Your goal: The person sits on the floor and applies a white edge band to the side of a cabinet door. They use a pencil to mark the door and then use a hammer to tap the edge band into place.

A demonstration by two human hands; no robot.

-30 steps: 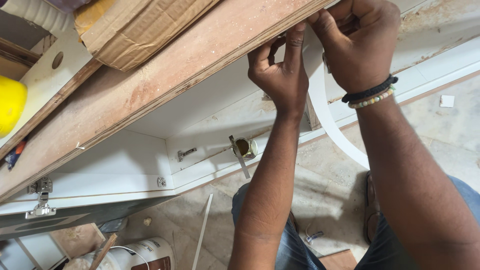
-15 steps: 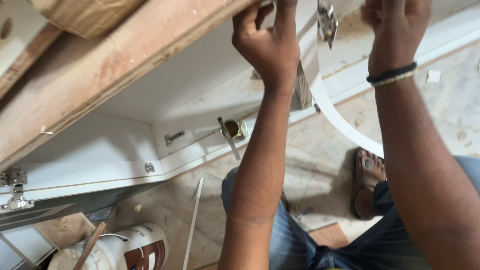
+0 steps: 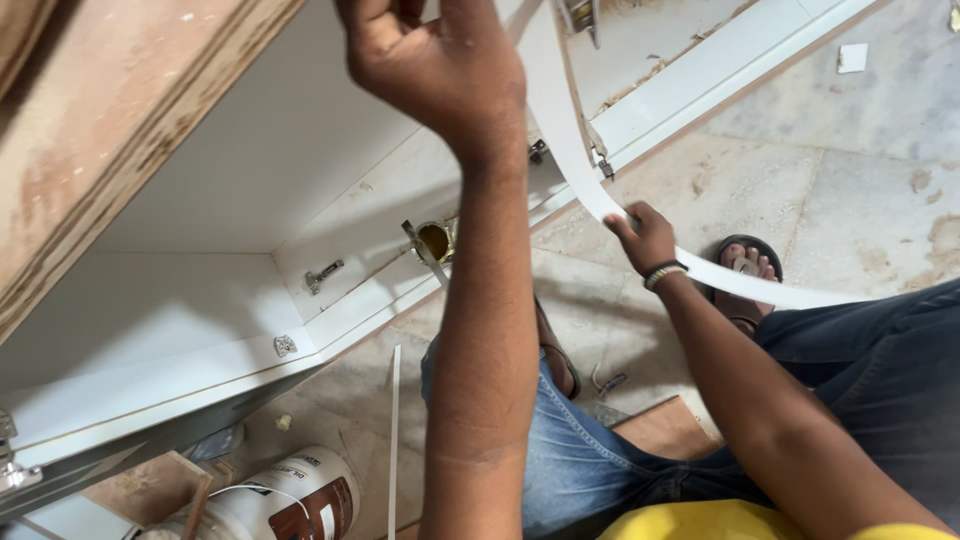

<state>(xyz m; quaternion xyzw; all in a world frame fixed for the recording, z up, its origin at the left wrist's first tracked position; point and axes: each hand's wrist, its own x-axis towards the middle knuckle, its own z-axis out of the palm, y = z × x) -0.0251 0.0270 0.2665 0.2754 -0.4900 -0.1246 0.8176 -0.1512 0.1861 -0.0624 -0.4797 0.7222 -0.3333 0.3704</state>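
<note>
While my left hand [image 3: 440, 70] pinches its top at the frame's upper middle, the long thin glossy white plastic edge strip [image 3: 570, 150] curves down to centre right, gripped by my right hand [image 3: 642, 238]

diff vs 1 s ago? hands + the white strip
The right hand dropped from the board edge, where both hands were working, and now pinches the white edging strip lower down. The left hand stays up at the edge. The white cabinet panel and paint tub lie as before.
</note>
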